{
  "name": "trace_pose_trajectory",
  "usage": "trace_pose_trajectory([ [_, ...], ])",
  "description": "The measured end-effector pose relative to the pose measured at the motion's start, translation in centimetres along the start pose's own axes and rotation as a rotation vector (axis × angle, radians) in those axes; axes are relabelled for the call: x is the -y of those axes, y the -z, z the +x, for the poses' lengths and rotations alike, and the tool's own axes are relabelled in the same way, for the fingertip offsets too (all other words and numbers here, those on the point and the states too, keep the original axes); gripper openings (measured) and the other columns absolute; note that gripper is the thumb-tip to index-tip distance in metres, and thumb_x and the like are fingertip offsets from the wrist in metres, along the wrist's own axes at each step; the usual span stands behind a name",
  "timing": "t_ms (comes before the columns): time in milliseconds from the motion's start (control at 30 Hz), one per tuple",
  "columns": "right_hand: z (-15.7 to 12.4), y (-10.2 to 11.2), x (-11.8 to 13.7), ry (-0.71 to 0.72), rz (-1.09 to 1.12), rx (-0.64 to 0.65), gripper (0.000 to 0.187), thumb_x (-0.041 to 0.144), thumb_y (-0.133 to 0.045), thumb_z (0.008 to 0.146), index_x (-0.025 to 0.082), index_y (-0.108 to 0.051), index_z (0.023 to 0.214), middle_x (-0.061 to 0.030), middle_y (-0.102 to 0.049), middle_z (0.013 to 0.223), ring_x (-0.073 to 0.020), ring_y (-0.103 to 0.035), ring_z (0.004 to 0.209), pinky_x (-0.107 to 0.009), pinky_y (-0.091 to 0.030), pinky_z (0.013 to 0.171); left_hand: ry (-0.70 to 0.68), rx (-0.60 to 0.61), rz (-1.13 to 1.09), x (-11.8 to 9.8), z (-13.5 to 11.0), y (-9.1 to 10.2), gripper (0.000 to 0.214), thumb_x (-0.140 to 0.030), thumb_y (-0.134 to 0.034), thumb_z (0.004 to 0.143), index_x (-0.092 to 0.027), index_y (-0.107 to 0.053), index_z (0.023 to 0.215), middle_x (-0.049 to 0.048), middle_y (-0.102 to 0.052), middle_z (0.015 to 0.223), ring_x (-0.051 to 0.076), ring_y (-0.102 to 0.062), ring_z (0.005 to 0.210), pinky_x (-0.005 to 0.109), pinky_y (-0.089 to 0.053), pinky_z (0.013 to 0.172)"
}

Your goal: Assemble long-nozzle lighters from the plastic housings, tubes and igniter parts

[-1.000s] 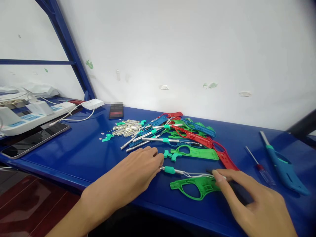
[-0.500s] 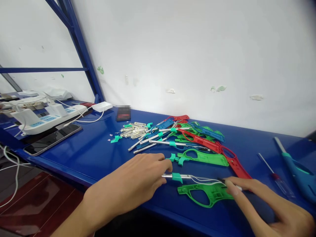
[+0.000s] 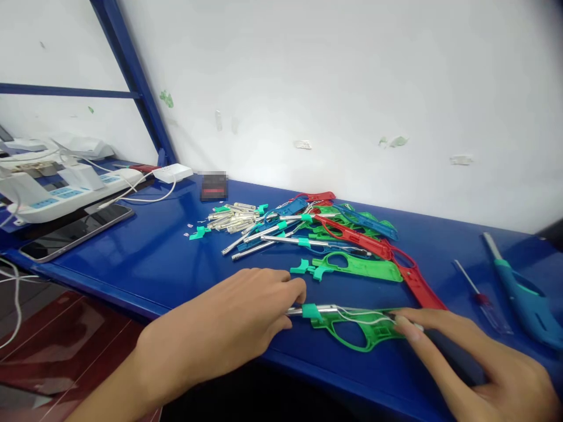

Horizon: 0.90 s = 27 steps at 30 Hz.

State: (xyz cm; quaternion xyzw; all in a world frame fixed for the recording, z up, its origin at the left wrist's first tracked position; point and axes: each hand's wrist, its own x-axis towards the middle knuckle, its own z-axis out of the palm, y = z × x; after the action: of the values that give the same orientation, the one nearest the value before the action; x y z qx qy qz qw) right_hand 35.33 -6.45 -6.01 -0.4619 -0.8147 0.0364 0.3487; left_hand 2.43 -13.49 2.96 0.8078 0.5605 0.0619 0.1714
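Left fingers (image 3: 295, 289) curled closed on a slim metal tube (image 3: 327, 309), its far left end hidden by the hand. Right fingers (image 3: 435, 321) pinched closed on a small dark-and-white piece (image 3: 419, 327), mostly covered by the fingertips. Thin white wires (image 3: 367, 322) run between tube and piece. Tube smooth, shiny, with a teal plastic collar (image 3: 310, 311); it lies along the upper edge of a green half-shell (image 3: 377, 338), moulded plastic, oval loop, ribbed inside. Whether it is seated, cannot tell.

Worktop (image 3: 176, 281) glossy blue. Just beyond: lighter green half-shell (image 3: 373, 269), open side up, teal clips (image 3: 321, 272) at its narrow end. To the right, screwdriver (image 3: 487, 308), clear-and-red handle; blue lighter (image 3: 525, 302), metal nozzle.

Left: phone (image 3: 79, 231), black glass; white power strip (image 3: 73, 198), blue socket faces.

Farther: heap of metal tubes, red half-shell (image 3: 354, 234) among blue and green ones; pale cylindrical parts (image 3: 235, 221) piled beside.

Dark box (image 3: 214, 187) near the wall (image 3: 343, 76), red band, print pixelated, unreadable. Wall white, scuffed, scraps stuck on.
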Motion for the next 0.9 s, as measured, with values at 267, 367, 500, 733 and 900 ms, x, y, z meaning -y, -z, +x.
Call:
trace_pose_trajectory([
  [267, 0.04, -0.17, -0.13, 0.011, 0.016, 0.011, 0.026, 0.054, -0.065, 0.097, 0.031, -0.075, 0.106, 0.0015, -0.081, 0.109, -0.0255, -0.079, 0.1, -0.035, -0.063, 0.089, 0.026, 0.031, 0.018, -0.11, -0.09, 0.04, 0.005, -0.023, -0.064, 0.105, -0.026, -0.063, 0.102, -0.0019, -0.068, 0.105, 0.021, -0.065, 0.099, 0.034, -0.041, 0.077],
  [367, 0.01, -0.12, -0.19, 0.031, 0.025, 0.011, 0.024, 0.053, -0.065, 0.098, 0.032, -0.073, 0.107, 0.0032, -0.08, 0.109, -0.0227, -0.078, 0.1, -0.033, -0.061, 0.092, 0.018, 0.021, 0.03, -0.27, -0.02, 0.09, 0.003, -0.026, -0.063, 0.106, -0.026, -0.063, 0.103, -0.0014, -0.068, 0.105, 0.022, -0.065, 0.098, 0.034, -0.041, 0.076],
  [500, -0.03, -0.06, -0.28, 0.038, 0.024, 0.021, 0.024, 0.054, -0.066, 0.098, 0.033, -0.073, 0.108, 0.005, -0.08, 0.109, -0.0205, -0.078, 0.099, -0.03, -0.06, 0.091, 0.004, -0.009, 0.031, -0.51, 0.14, 0.06, 0.011, -0.034, -0.063, 0.107, -0.025, -0.062, 0.103, -0.0006, -0.068, 0.104, 0.022, -0.065, 0.095, 0.034, -0.04, 0.073],
  [733, 0.07, 0.07, 0.1, 0.042, 0.035, 0.008, 0.021, 0.051, -0.066, 0.098, 0.034, -0.073, 0.108, 0.0052, -0.08, 0.108, -0.0216, -0.078, 0.099, -0.032, -0.06, 0.092, -0.032, -0.056, 0.071, -0.34, 0.45, -0.34, 0.013, -0.02, -0.054, 0.109, -0.023, -0.064, 0.101, 0.0023, -0.068, 0.101, 0.022, -0.066, 0.09, 0.034, -0.043, 0.074],
  [900, 0.31, 0.4, 0.67, 0.056, 0.057, -0.041, 0.016, 0.043, -0.066, 0.1, 0.035, -0.072, 0.112, 0.0042, -0.079, 0.111, -0.0224, -0.076, 0.099, -0.032, -0.059, 0.095, -0.071, -0.084, 0.095, 0.33, 0.02, -0.32, 0.037, -0.002, -0.048, 0.101, -0.029, -0.067, 0.119, 0.0013, -0.072, 0.121, 0.024, -0.069, 0.107, 0.035, -0.047, 0.095],
])
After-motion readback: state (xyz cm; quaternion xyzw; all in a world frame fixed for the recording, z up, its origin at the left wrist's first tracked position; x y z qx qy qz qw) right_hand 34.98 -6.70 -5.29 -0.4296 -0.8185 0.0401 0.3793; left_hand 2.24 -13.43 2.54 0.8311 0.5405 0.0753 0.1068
